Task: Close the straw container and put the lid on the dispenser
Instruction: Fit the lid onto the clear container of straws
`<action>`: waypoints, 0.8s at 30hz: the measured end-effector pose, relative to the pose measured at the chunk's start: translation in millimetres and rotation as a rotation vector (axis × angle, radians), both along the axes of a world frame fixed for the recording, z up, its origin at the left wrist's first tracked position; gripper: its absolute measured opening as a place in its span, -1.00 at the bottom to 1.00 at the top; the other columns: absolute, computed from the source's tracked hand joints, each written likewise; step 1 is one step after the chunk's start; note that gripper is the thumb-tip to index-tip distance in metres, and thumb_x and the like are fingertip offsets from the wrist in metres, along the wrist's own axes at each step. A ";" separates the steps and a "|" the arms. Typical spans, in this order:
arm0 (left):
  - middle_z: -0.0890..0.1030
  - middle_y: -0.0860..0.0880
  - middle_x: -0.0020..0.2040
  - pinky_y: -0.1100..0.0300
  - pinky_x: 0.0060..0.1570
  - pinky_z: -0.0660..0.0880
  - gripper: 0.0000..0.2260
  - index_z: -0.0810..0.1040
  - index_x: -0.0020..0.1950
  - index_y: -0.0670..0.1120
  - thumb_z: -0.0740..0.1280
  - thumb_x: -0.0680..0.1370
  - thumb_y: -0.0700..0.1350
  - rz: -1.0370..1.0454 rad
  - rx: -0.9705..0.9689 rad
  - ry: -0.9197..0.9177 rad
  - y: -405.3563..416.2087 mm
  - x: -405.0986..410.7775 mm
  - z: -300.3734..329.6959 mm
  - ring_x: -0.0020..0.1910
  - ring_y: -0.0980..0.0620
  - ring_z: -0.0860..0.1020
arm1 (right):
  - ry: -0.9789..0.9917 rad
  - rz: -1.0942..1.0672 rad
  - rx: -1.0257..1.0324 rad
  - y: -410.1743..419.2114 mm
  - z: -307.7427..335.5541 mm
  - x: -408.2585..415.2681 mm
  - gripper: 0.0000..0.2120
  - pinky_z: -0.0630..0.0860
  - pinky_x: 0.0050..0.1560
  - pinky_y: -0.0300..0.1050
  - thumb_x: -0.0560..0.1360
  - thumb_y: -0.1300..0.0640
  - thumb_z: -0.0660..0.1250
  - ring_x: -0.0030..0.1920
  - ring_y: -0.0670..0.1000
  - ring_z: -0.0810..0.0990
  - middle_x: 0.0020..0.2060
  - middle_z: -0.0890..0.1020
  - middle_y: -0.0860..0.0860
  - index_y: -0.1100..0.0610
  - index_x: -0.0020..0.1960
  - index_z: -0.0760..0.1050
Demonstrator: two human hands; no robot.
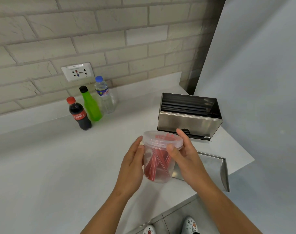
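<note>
A clear plastic straw container [158, 163] with red straws inside is held above the white counter, its clear lid [162, 139] sitting on the rim. My left hand [133, 163] cups the container's left side. My right hand [184, 152] grips the lid's right edge, thumb on the front and fingers behind. Behind them stands the steel dispenser [189, 123], open at the top, with black straws lying inside. Its steel lid [216, 168] lies flat on the counter to the right of my right hand, near the counter's edge.
Three bottles stand at the back left: a cola bottle [78, 114], a green bottle [90, 105] and a water bottle [105, 96]. A wall socket [78, 71] sits above them. The counter's edge [177, 205] runs diagonally at the lower right, with the floor and shoes below.
</note>
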State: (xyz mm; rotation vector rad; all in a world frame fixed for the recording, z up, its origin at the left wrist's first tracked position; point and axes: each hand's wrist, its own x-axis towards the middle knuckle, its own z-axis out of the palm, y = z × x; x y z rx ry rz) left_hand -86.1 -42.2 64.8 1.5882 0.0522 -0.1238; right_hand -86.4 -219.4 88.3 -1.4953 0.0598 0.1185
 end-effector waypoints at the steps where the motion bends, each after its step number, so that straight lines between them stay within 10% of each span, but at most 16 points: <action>1: 0.61 0.06 0.39 -0.02 0.35 0.55 -0.63 0.46 0.51 0.17 0.04 0.76 0.12 0.003 -0.035 0.007 -1.4 2.0 4.5 0.33 0.04 0.61 | 0.003 -0.010 -0.018 2.5 -0.3 -0.2 0.06 0.59 0.07 -0.38 0.30 -0.33 0.55 0.18 -0.34 0.63 0.22 0.64 -0.31 -0.07 0.65 0.16; 9: 0.61 0.36 0.20 0.45 0.03 0.54 -0.46 0.36 0.35 0.27 0.34 0.46 0.44 0.011 -0.023 -0.194 -27.8 -9.1 31.8 0.20 0.27 0.62 | -0.022 -0.057 0.101 20.0 -2.0 -5.4 -0.27 0.60 0.12 -0.28 0.44 -0.54 0.20 0.26 -0.10 0.67 0.25 0.69 -0.09 -0.17 0.48 0.40; 20: 0.64 0.22 0.26 0.34 0.06 0.60 -0.38 0.32 0.50 0.01 0.23 0.58 0.37 0.115 -0.105 -0.276 -46.0 -20.8 23.3 0.23 0.12 0.65 | -0.128 -0.279 0.101 37.9 -1.1 -14.7 -0.54 0.66 0.00 -0.20 0.49 -0.35 0.28 0.14 -0.02 0.73 0.12 0.72 -0.11 -0.20 0.31 0.51; 24: 0.64 0.17 0.26 0.31 0.09 0.60 -0.35 0.32 0.50 -0.07 0.23 0.60 0.36 0.111 -0.113 -0.300 -42.6 -20.3 27.5 0.23 0.06 0.65 | -0.142 -0.307 0.107 42.5 -0.4 -16.6 -0.31 0.68 0.08 -0.10 0.40 -0.47 0.35 0.19 0.06 0.71 0.18 0.69 -0.03 -0.10 0.39 0.45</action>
